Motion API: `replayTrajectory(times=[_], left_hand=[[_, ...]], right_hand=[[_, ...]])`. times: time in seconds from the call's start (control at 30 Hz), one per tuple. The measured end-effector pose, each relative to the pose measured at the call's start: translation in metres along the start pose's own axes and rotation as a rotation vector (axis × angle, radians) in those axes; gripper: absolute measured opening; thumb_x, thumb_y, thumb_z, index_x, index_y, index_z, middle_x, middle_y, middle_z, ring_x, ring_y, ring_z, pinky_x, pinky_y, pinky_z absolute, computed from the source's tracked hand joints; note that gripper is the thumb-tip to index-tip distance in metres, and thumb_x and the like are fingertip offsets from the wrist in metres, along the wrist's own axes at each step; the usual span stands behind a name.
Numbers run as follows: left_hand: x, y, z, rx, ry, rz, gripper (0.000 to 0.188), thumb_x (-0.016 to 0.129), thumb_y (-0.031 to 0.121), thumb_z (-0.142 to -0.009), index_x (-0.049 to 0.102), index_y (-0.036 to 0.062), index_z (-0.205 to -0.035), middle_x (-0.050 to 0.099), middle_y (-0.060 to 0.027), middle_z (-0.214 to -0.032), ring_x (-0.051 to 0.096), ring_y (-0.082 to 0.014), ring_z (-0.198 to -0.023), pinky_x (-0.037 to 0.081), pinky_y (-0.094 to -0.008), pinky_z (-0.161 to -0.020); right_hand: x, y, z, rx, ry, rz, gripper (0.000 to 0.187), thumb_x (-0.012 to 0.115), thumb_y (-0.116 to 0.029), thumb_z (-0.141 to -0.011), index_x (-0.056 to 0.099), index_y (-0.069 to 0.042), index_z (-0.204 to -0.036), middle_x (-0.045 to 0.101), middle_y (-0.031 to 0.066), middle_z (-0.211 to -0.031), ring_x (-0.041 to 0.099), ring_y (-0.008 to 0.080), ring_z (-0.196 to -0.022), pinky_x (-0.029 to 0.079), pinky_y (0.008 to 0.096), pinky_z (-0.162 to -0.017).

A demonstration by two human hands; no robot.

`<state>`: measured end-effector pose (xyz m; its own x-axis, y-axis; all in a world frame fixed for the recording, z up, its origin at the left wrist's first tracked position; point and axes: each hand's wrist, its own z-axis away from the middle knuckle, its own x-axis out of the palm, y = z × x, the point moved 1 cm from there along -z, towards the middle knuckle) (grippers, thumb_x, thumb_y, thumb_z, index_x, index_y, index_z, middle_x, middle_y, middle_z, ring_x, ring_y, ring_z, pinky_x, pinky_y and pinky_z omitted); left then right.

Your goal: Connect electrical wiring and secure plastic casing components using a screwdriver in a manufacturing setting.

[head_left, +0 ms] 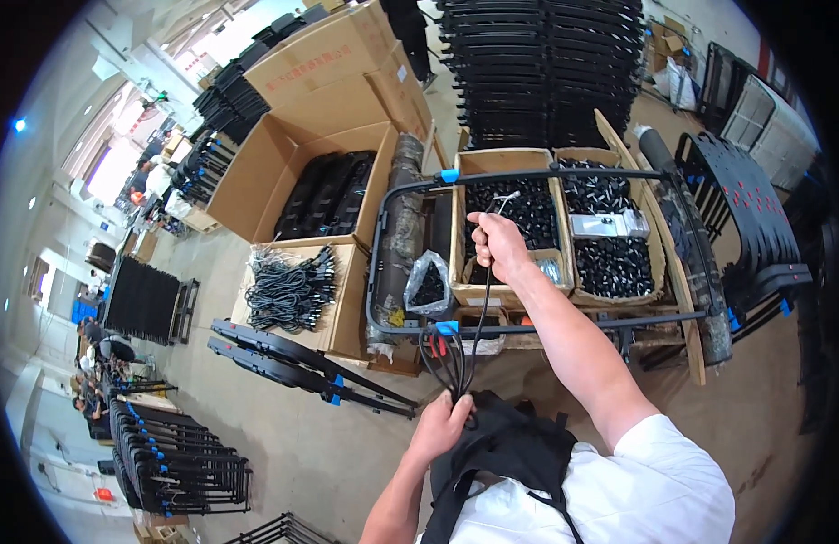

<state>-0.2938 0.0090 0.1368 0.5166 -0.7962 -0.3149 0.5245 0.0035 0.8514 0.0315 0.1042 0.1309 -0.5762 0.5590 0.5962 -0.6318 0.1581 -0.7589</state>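
My left hand [440, 428] is closed around a looped black cable [488, 304] close to my body. Stretched out over the parts boxes, my right hand [499, 245] grips the same cable near its end, where pale wire tips stick out above the fist. The cable runs nearly straight between both hands, and its loops hang over my left fist. Beneath my right forearm lies a black tubular metal frame [401, 254] with rounded corners and blue tabs [448, 327]. Red-handled pliers [436, 346] show in part behind the cable loops.
Cardboard bins of small black parts [617, 269] sit under the frame, beside a plastic bag [429, 283]. To the left, bundled cables [291, 288] lie on a carton near an open box [244, 186]. Folded black frames [292, 358] jut out close to my left.
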Motion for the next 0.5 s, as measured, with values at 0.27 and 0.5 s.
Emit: replayTrajectory(times=[0.27, 0.5], left_hand=[[-0.025, -0.113, 0.051, 0.14, 0.333, -0.569, 0.03, 0.065, 0.028, -0.1, 0.069, 0.0072, -0.122, 0.074, -0.023, -0.107, 0.069, -0.0437, -0.105, 0.055, -0.0511, -0.09], [-0.101, 0.009, 0.129, 0.36, 1.373, -0.382, 0.015, 0.064, 0.004, -0.097, 0.073, 0.0026, -0.109, 0.07, -0.0114, -0.111, 0.066, -0.0277, -0.106, 0.052, -0.0386, -0.093]], right_hand=[[0.067, 0.02, 0.13, -0.125, -0.473, 0.468, 0.036, 0.044, -0.03, -0.114, 0.063, 0.0, -0.118, 0.051, -0.0014, -0.064, 0.044, 0.0069, -0.047, 0.039, 0.0252, -0.048], [0.068, 0.058, 0.216, -0.065, -0.83, 0.768, 0.027, 0.053, -0.022, -0.109, 0.07, -0.004, -0.121, 0.064, 0.0084, -0.08, 0.062, 0.018, -0.074, 0.051, 0.0344, -0.072]])
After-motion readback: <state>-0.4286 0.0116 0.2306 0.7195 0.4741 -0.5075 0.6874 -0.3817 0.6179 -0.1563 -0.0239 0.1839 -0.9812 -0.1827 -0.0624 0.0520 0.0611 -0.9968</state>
